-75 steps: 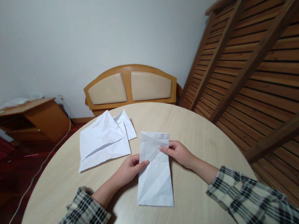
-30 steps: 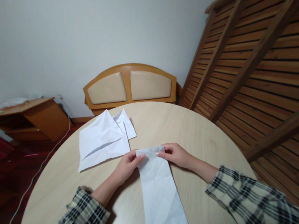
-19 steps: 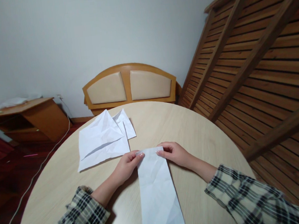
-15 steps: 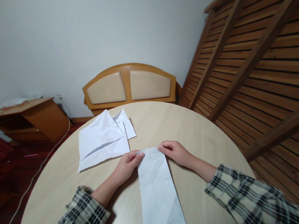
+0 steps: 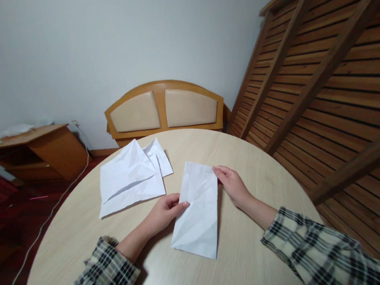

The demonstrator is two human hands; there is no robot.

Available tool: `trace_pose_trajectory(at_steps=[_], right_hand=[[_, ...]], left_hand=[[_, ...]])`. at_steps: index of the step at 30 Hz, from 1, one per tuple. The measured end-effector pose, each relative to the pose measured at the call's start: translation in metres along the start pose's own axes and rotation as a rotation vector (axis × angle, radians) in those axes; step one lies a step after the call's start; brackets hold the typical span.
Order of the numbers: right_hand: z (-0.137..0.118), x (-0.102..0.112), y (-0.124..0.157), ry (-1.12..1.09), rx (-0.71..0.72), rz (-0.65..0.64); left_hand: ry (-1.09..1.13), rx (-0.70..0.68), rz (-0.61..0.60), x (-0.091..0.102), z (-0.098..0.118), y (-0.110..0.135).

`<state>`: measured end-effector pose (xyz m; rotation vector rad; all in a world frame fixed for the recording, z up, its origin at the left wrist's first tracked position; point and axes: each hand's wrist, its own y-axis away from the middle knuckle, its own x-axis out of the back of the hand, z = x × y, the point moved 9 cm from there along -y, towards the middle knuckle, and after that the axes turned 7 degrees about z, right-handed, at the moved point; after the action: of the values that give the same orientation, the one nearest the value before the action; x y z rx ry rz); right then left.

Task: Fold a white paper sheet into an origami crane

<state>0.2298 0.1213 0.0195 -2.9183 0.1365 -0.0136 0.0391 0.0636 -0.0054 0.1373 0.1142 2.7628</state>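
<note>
A creased white sheet of paper [image 5: 197,209], folded to a long narrow rectangle, lies on the round pale wooden table [image 5: 265,260] in front of me. My left hand [image 5: 165,211] pinches its left edge about halfway along, thumb on top. My right hand [image 5: 231,184] rests at the sheet's far right corner, fingertips touching the edge, fingers fairly straight. Both forearms wear plaid sleeves.
Two more crumpled white sheets [image 5: 131,177] lie overlapping at the table's far left. A wooden chair back with beige padding [image 5: 164,109] stands behind the table. A slatted wooden frame [image 5: 320,71] leans at the right. A low wooden cabinet [image 5: 43,150] and a cable are on the left.
The sheet was pulled toward me so that it hung past the near table edge. Now it lies further out and flat on the table. My right hand moved to its far corner.
</note>
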Motion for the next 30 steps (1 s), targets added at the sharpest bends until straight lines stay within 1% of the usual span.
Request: trace_pose_trajectory(at_steps=[2, 4, 7, 12, 15, 17, 23, 26, 30], right_hand=[[0.002, -0.001, 0.001, -0.05, -0.039, 0.002], [0.004, -0.005, 0.002, -0.096, -0.074, -0.031], [0.002, -0.016, 0.007, -0.118, -0.086, -0.138], [-0.005, -0.037, 0.021, 0.022, -0.057, -0.38], [-0.009, -0.043, 0.027, 0.112, -0.014, -0.456], [-0.009, -0.043, 0.027, 0.155, 0.013, -0.458], [-0.003, -0.036, 0.022, 0.257, 0.061, -0.394], [-0.001, -0.037, 0.022, 0.242, 0.051, -0.411], [-0.003, -0.041, 0.024, 0.209, 0.028, -0.443]], left_hand=[[0.018, 0.018, 0.042, 0.003, -0.003, 0.0], [0.05, 0.023, 0.1, 0.008, -0.004, -0.001], [0.099, 0.007, 0.17, 0.015, -0.002, -0.003], [0.089, -0.053, 0.327, 0.027, 0.008, -0.002], [0.07, -0.078, 0.398, 0.033, 0.01, -0.001], [0.082, -0.078, 0.386, 0.032, 0.008, -0.002], [0.174, -0.07, 0.281, 0.022, 0.006, -0.005], [0.188, -0.045, 0.25, 0.018, 0.004, -0.006], [0.173, -0.028, 0.23, 0.017, 0.0, -0.006]])
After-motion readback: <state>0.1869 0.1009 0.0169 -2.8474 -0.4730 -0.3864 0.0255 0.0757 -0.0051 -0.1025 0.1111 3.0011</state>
